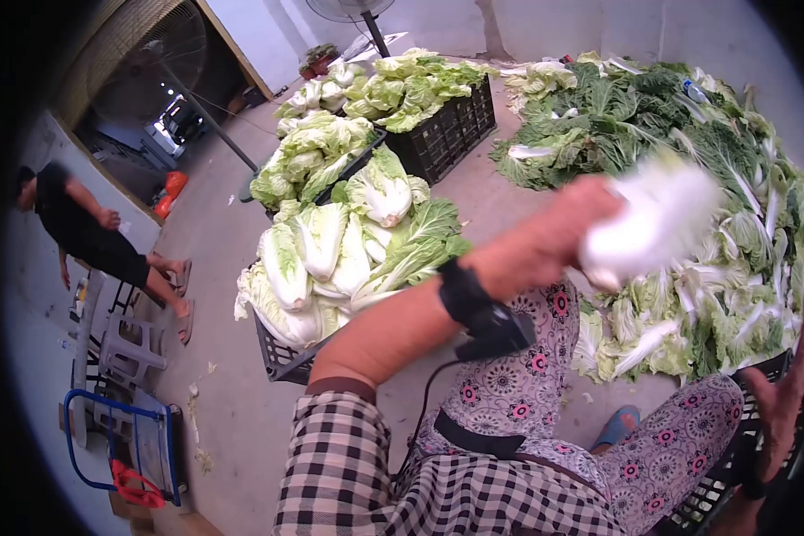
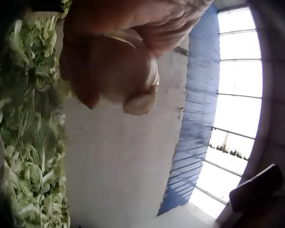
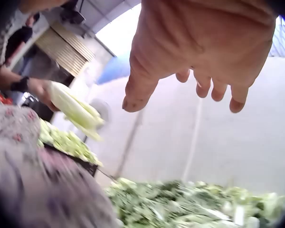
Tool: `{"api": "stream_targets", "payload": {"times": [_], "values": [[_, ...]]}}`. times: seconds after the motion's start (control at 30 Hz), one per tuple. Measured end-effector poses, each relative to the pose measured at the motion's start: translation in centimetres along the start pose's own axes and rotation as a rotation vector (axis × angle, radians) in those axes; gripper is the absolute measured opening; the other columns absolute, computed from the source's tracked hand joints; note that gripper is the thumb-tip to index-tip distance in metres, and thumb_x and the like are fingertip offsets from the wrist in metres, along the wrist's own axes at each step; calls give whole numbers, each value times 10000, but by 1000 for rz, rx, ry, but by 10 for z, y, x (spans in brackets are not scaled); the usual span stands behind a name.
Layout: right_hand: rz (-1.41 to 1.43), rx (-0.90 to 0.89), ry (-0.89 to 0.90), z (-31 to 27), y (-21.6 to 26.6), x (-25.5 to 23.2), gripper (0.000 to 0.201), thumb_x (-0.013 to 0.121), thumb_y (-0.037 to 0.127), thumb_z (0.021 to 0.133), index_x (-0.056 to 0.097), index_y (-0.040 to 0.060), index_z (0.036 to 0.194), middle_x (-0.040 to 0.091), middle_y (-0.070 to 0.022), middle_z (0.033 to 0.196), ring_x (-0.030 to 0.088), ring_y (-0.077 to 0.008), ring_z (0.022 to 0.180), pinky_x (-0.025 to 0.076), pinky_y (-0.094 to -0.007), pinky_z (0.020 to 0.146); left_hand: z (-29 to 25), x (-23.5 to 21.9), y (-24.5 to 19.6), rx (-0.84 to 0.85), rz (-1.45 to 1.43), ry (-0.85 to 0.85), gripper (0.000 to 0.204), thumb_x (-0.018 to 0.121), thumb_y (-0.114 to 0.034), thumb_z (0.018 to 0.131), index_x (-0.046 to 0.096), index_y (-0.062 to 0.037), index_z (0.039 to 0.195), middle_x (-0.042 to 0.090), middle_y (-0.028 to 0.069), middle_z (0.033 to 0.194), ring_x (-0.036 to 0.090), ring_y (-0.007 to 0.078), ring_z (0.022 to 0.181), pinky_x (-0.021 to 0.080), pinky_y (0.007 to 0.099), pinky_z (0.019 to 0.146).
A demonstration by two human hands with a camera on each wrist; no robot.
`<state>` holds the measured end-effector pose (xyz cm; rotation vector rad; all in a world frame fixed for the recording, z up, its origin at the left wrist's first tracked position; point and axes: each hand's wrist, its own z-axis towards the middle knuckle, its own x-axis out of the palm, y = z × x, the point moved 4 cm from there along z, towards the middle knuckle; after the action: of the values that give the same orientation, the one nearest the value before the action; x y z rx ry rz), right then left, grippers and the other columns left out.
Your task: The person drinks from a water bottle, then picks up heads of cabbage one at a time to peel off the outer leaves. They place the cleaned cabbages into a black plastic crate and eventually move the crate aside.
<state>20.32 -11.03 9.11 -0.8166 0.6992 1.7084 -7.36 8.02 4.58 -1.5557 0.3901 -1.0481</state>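
My left hand [image 1: 554,237] grips a pale napa cabbage [image 1: 657,219], blurred, out in front of my knees. In the left wrist view the fingers and thumb of that hand [image 2: 128,23] curl round the cabbage [image 2: 121,71], its cut base showing. The right wrist view shows the same cabbage [image 3: 73,107] tilted, its leafy end away from the left hand [image 3: 42,92]. My right hand [image 1: 780,393] is raised at the right edge, above a black crate [image 1: 706,496]; in its own view that hand [image 3: 204,47] has spread fingers and holds nothing.
A crate [image 1: 281,357] piled with cabbages [image 1: 322,241] stands left of my legs, more crates [image 1: 447,129] behind. Loose leaves [image 1: 634,125] cover the floor at right. A person in black [image 1: 85,223] is at far left, near a stool [image 1: 134,348] and blue-framed cart [image 1: 71,447].
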Motion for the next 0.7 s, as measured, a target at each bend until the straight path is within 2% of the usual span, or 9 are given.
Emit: {"api": "stream_targets", "payload": {"times": [0.03,0.1,0.17,0.2,0.27,0.4,0.47,0.57,0.7], "values": [[4,-44,19,11,16,4,1019,726,476,636,220,82,1428,228,-183,1465,225,-360,1348,183,-477,1105,8,20,15,-78,86,1,603,629,-309,814,395,28,1257,573,143,1065,616,177,903,555,292,734],[16,-131,58,27,44,14,1057,744,496,591,237,89,1424,244,-185,1458,236,-367,1341,202,-478,1098,8,58,31,-151,201,204,598,595,-305,813,404,46,1259,566,156,1067,597,176,889,524,280,747],[206,-160,176,31,55,32,1070,758,512,556,280,77,1408,252,-197,1448,243,-366,1336,227,-472,1085,1,79,27,-122,478,378,602,559,-340,820,414,40,1262,574,129,1052,598,191,865,502,293,771],[327,-85,253,28,58,35,1033,805,452,561,323,47,1380,368,-196,1378,383,-340,1259,325,-427,1031,0,78,24,-111,486,400,634,554,-387,825,402,32,1276,564,128,1074,588,196,897,493,301,786],[555,94,385,14,48,55,1013,833,412,548,349,18,1346,462,-173,1280,481,-292,1155,392,-383,965,0,75,20,-92,506,438,701,543,-481,834,379,14,1303,543,125,1116,570,207,960,475,315,816],[935,529,231,12,37,66,1005,873,387,488,395,-9,1278,563,-102,1116,580,-191,981,472,-314,854,4,60,34,-76,53,314,926,522,-689,774,269,-32,1376,418,167,1276,451,230,1149,435,351,889],[993,641,116,7,17,69,1017,876,407,479,399,-7,1276,559,-86,1115,576,-182,982,477,-309,850,4,61,37,-6,156,315,927,542,-667,776,260,-16,1372,408,175,1291,446,251,1162,414,369,926],[1088,839,188,23,32,62,1044,820,553,527,382,-28,1277,540,-106,1127,558,-193,995,462,-321,856,5,66,60,125,309,293,956,593,-631,763,244,32,1357,404,201,1310,415,285,1210,355,386,1005],[953,660,173,12,44,72,1082,757,665,530,383,-34,1267,525,-124,1125,543,-211,995,449,-335,846,10,79,70,201,332,249,873,646,-532,775,297,58,1316,466,220,1263,448,266,1183,367,362,992]]}}
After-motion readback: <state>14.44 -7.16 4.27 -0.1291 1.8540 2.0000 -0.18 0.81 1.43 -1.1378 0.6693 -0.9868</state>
